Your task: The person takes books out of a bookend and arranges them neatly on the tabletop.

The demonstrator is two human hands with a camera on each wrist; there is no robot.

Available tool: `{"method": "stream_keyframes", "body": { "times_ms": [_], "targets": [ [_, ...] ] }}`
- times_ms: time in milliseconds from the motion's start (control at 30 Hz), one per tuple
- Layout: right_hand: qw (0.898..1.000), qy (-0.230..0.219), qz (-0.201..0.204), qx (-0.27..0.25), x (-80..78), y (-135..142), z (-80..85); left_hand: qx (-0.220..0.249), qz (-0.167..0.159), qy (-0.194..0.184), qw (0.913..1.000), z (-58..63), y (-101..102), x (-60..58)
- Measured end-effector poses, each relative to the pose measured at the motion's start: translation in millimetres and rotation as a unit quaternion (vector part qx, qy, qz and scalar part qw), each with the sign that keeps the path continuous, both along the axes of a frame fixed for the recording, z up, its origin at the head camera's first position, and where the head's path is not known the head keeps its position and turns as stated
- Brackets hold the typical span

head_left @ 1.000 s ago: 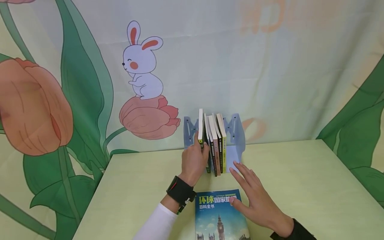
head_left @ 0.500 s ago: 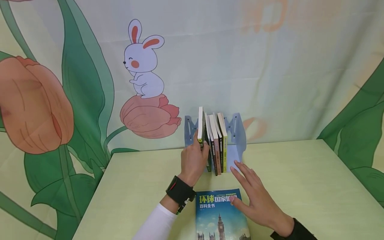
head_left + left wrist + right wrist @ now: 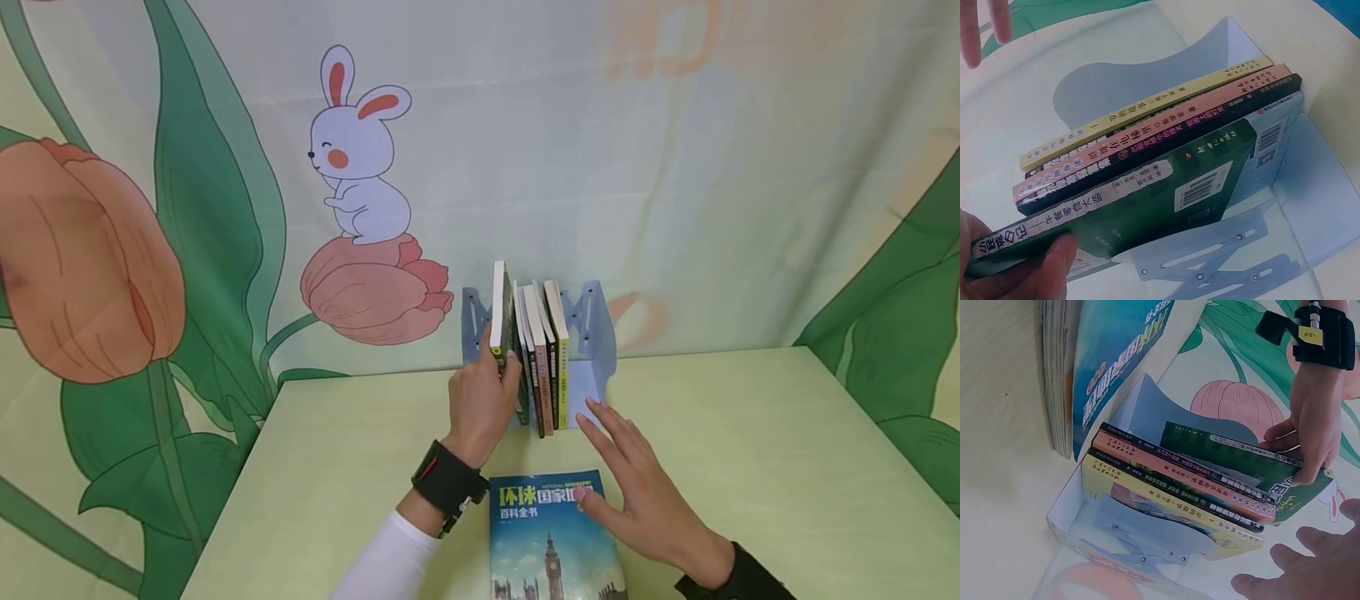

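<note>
My left hand [image 3: 480, 408] grips the upper part of a green book [image 3: 1222, 169], thumb on one cover and fingers on the other. The book stands at the left end of a row, its upper end leaning away from its neighbours. Beside it are several thin books [image 3: 551, 358] with pink, black and yellow spines. A translucent blue bookend stand [image 3: 596, 333] holds the row. My right hand [image 3: 648, 492] hovers with fingers spread near the stand's right front, holding nothing. In the head view it partly covers a thick blue book [image 3: 540, 533] with a clock tower on its cover.
The pale yellow-green table [image 3: 337, 483] extends to both sides of the books. Directly behind the stand hangs a printed cloth backdrop [image 3: 525, 167] with a rabbit and tulips. The thick blue book lies flat between my forearms, in front of the row.
The green book's upper end has risen slightly and swung left with my left hand, widening the gap to its neighbours. My right hand and the thick blue book stay about where they were.
</note>
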State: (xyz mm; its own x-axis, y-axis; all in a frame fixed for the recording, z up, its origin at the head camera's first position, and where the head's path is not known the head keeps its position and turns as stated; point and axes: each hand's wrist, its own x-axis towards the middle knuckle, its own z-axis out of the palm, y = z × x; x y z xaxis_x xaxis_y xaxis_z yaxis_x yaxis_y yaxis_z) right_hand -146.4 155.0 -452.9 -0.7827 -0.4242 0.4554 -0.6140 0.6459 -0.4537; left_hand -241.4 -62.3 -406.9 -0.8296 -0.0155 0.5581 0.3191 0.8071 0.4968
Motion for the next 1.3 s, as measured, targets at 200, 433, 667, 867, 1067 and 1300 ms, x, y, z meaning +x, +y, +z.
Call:
{"method": "stream_keyframes", "body": {
  "times_ms": [200, 433, 667, 867, 1067, 1300],
  "targets": [
    [1.000, 0.000, 0.002, -0.001, -1.1, 0, -0.7, 0.007, 0.002, 0.010, 0.9999, 4.0, -1, 3.9],
    [1.000, 0.001, 0.000, 0.002, -1.6, 0, 1.5, 0.014, 0.002, 0.032, 0.9994, 7.9, -3, 7.9],
    [1.000, 0.007, 0.006, -0.010, -2.3, -1, 3.6, 0.019, -0.004, 0.044, 0.9989, 12.7, -5, 12.9],
    [1.000, 0.012, 0.005, -0.016, -2.6, -1, 4.6, 0.019, -0.008, 0.067, 0.9975, 16.8, -6, 16.7],
    [1.000, 0.011, 0.005, -0.013, -2.0, -1, 3.6, 0.027, -0.012, 0.069, 0.9972, 18.9, -8, 21.6],
    [1.000, 0.004, 0.003, -0.015, -1.9, 0, 3.5, 0.034, -0.027, 0.089, 0.9951, 21.2, -9, 22.8]
  ]
}}
